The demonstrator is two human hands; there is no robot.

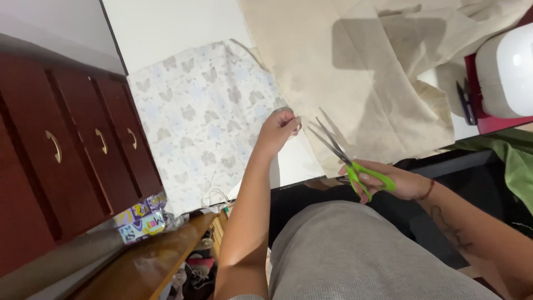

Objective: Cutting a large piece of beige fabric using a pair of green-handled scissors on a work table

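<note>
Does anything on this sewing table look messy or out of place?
The beige cloth lies rumpled and folded over itself, its edge hanging off the table. The small snips sit loose near the white machine. Nothing looks spilled or damaged.

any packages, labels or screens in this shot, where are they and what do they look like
One only: a printed package, lower left below the dark red drawers and beside the patterned fabric; flat-sided, in purple, yellow and pale blue.
No screens or signs show.
</note>
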